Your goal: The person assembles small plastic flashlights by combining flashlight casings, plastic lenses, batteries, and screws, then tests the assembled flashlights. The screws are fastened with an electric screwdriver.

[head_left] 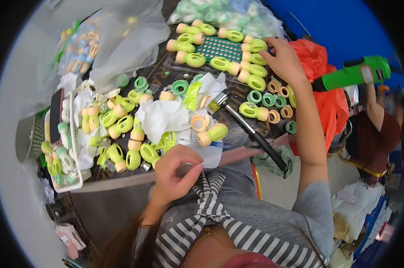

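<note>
My right hand (283, 62) reaches to the far right of the table. Its thumb and forefinger close around the end of a lime-green oval plastic piece (255, 46), in a row of similar peach-capped pieces. These pieces surround a green perforated tray (220, 48) dotted with small shiny metal parts. At the table's near edge is my left hand (177, 172), fingers curled and thumb pressed in. Whatever it may hold is hidden. Beside it lie a lime-green piece with a peach cap (212, 134), an opened green half-shell (168, 142) and thin white sheeting (164, 118).
A black-handled hammer (251, 127) lies across the near edge. Loose green rings (268, 99) and peach rings sit at right. A green power tool (356, 74) juts in beside a red bag (329, 107). At left stands a white basket (79, 172); plastic bags (224, 18) lie behind.
</note>
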A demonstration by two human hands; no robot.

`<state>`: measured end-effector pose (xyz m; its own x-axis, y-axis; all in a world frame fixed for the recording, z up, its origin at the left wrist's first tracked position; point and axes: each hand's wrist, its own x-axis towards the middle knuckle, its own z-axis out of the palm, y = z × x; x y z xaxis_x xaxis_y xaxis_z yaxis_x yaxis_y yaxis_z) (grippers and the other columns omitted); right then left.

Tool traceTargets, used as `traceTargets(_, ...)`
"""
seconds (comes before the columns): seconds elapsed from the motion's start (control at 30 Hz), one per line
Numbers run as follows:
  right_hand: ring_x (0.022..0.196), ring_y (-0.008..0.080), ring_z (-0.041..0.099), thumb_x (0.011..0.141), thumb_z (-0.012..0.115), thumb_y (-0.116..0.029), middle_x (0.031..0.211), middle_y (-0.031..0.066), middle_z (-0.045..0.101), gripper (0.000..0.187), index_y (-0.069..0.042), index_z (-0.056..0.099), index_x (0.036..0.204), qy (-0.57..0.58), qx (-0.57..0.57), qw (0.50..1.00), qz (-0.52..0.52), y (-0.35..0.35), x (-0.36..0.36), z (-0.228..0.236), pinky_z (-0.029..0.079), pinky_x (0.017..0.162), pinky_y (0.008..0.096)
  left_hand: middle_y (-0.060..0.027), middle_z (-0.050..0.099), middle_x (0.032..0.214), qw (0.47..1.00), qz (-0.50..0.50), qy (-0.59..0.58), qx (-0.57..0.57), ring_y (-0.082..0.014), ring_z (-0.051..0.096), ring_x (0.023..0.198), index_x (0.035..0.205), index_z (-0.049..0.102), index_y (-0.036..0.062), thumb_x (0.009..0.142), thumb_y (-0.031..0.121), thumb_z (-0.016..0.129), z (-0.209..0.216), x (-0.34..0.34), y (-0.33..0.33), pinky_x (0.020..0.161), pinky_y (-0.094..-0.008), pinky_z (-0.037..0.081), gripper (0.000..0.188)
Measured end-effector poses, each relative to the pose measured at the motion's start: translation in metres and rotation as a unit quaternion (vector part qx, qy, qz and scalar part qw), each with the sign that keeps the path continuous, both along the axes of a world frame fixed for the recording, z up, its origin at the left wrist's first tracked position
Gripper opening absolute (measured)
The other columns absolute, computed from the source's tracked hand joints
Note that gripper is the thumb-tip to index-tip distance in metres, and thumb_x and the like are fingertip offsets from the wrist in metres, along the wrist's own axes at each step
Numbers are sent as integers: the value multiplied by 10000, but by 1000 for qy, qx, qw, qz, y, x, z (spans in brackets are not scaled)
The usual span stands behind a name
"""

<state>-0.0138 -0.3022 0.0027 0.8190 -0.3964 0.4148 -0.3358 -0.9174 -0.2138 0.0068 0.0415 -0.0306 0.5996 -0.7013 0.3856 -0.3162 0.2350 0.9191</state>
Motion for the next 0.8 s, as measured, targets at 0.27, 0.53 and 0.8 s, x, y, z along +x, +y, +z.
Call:
traceTargets(0.27, 735, 147, 501, 685, 603, -35, 930, 83, 516, 313, -1, 522, 985, 44, 201, 960, 191, 85, -45, 58, 413, 590, 245, -109, 561, 724, 979, 183, -91, 11, -189, 534, 670, 720, 516, -21, 663, -53, 563, 10, 41, 50, 622, -264, 415, 81)
traceTargets(0.53, 711, 171, 503, 659, 600, -6, 889, 92, 516, 332, -3, 515, 980, 73, 152, 960, 223, 97, -54, 63, 408, 601, 263, -105, 539, 873, 827, 255, -382, 324, -257, 509, 857, 860, 526, 9, 650, 4, 615, 41, 118, 80, 731, -334, 415, 228)
traceTargets(0.8, 719, 201, 534, 614, 596, -7, 904, 142, 541, 364, 44, 532, 968, 45, 256, 943, 209, 126, -112, 54, 428, 647, 281, -114, 467, 1068, 769, 215, -406, 444, -287, 378, 1060, 915, 551, 7, 632, 90, 640, 12, 152, 72, 891, -355, 327, 308)
